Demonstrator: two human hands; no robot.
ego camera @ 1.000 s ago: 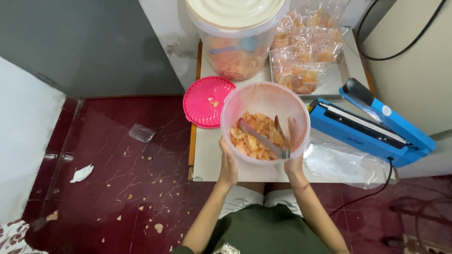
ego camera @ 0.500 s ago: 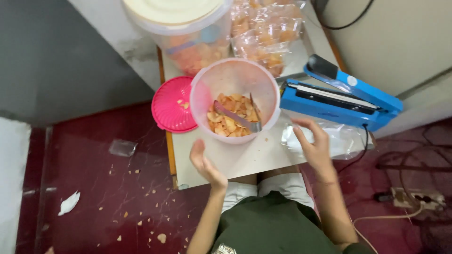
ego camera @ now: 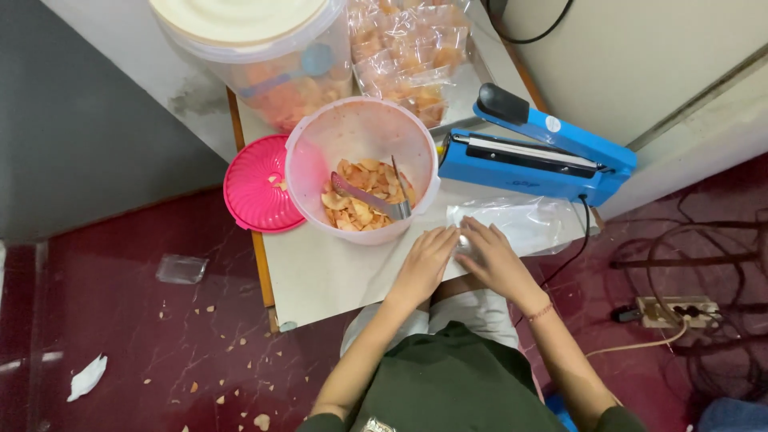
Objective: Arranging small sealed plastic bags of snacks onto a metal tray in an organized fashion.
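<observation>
My left hand [ego camera: 425, 260] and my right hand [ego camera: 489, 258] rest side by side on the near end of a clear plastic bag [ego camera: 520, 220] lying flat on the small white table [ego camera: 320, 272]. Fingers of both hands touch the bag's edge. Just beyond the hands stands a translucent pink tub [ego camera: 362, 164] with orange chips and metal tongs [ego camera: 370, 198] inside. A blue heat sealer [ego camera: 532, 152] lies behind the bag, its arm raised.
A pink lid [ego camera: 258, 184] leans at the table's left edge. A large lidded bucket of chips [ego camera: 260, 52] and several filled chip bags [ego camera: 412, 52] sit at the back. Crumbs litter the red floor; cables and a power strip [ego camera: 672, 308] lie at right.
Both hands left the tub's sides and came down to the right onto the plastic bag in front of the sealer. The view shifted right.
</observation>
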